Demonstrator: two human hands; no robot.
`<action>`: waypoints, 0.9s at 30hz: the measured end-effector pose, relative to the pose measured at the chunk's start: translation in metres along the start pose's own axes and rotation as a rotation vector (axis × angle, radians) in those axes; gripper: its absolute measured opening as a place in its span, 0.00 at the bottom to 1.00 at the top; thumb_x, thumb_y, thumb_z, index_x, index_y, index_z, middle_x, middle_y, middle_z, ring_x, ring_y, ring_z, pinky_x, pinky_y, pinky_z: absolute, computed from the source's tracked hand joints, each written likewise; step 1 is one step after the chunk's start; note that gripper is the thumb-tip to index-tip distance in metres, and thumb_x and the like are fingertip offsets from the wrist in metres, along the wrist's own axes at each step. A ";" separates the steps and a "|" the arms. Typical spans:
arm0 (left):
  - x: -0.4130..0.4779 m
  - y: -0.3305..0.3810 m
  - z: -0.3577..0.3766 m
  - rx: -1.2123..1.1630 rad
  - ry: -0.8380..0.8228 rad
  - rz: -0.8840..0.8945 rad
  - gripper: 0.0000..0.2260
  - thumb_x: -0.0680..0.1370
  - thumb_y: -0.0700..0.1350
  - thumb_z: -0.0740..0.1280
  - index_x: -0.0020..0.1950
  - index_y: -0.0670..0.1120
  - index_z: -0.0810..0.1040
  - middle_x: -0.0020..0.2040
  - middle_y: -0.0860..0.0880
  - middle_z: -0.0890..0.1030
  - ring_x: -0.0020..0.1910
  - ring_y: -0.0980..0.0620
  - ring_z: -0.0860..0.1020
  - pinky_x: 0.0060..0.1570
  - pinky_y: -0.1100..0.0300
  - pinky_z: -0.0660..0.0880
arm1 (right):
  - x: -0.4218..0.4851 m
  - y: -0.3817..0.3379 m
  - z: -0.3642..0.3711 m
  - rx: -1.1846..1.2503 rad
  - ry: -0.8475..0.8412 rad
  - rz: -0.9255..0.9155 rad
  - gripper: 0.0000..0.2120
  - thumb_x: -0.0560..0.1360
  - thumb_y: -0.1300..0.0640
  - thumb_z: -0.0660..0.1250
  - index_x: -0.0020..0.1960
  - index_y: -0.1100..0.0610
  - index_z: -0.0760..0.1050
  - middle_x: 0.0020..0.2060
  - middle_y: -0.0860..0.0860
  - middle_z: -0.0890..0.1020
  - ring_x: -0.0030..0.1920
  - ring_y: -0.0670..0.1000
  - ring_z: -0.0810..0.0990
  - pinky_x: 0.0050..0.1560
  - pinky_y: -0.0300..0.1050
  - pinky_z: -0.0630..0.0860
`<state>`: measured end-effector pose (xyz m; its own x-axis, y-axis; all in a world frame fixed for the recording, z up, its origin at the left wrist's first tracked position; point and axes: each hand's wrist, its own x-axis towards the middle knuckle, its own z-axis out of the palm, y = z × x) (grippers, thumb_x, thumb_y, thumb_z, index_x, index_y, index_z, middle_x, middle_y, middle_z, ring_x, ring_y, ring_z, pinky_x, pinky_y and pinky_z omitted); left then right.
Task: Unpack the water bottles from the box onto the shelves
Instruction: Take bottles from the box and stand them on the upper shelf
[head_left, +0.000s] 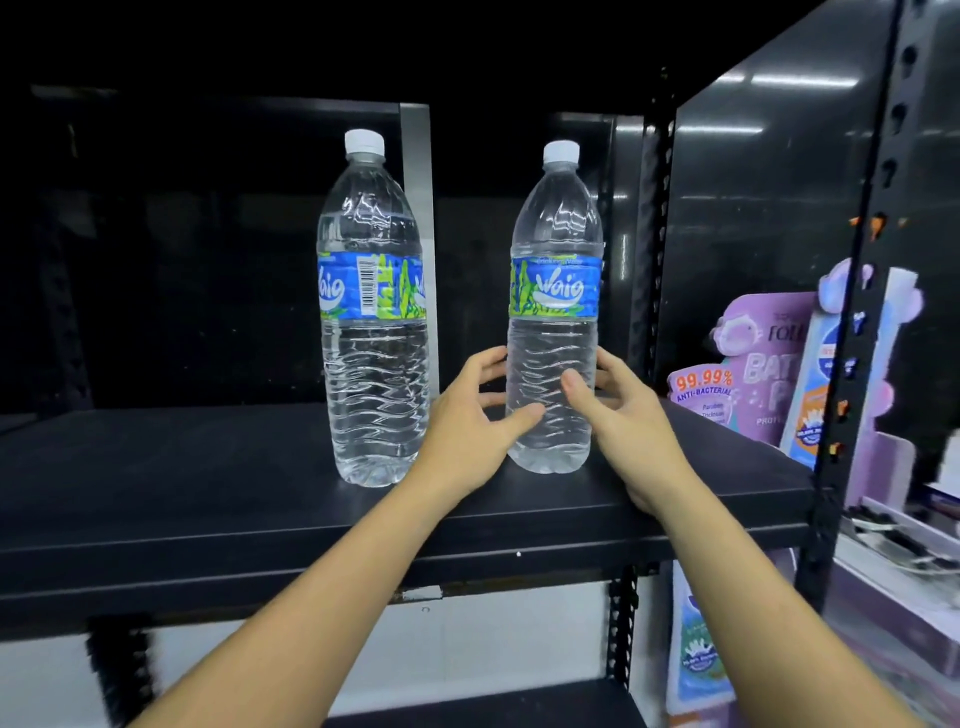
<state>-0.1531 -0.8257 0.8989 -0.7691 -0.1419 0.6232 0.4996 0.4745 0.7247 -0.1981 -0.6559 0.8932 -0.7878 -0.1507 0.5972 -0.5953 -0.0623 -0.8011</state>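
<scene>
Two water bottles stand upright on the black shelf (208, 493), one (374, 312) well left of the upright post (652, 249), the other (555, 312) nearer it. Both hands flank the lower half of the nearer bottle: left hand (467, 421) and right hand (618, 410) with fingers spread loosely, touching its sides without a firm grip.

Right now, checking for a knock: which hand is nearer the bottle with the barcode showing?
Left. The left hand sits between that barcode bottle and the other bottle; the right hand is beyond the other bottle.
</scene>
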 end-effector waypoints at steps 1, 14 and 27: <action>0.000 0.000 0.000 0.002 0.000 0.006 0.30 0.74 0.47 0.78 0.73 0.56 0.70 0.63 0.62 0.77 0.56 0.63 0.80 0.57 0.63 0.77 | 0.001 0.000 0.000 0.006 -0.008 0.004 0.22 0.79 0.47 0.71 0.72 0.44 0.73 0.60 0.45 0.84 0.56 0.44 0.85 0.62 0.52 0.81; -0.013 0.004 -0.017 0.092 -0.139 -0.025 0.30 0.73 0.44 0.79 0.71 0.53 0.72 0.65 0.63 0.76 0.62 0.58 0.80 0.63 0.55 0.78 | 0.000 -0.001 -0.002 -0.092 -0.065 -0.014 0.23 0.76 0.44 0.74 0.69 0.38 0.74 0.57 0.44 0.85 0.56 0.48 0.85 0.62 0.56 0.81; -0.020 -0.003 -0.020 0.447 -0.244 -0.088 0.09 0.72 0.55 0.77 0.48 0.54 0.85 0.47 0.55 0.83 0.51 0.55 0.79 0.59 0.55 0.76 | 0.025 0.007 -0.014 -0.323 -0.058 0.034 0.42 0.65 0.41 0.83 0.74 0.44 0.68 0.56 0.39 0.83 0.58 0.44 0.83 0.65 0.52 0.79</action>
<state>-0.1311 -0.8418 0.8896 -0.8978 -0.0163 0.4400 0.2507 0.8026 0.5413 -0.2242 -0.6463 0.9026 -0.8036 -0.2034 0.5594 -0.5951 0.2589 -0.7608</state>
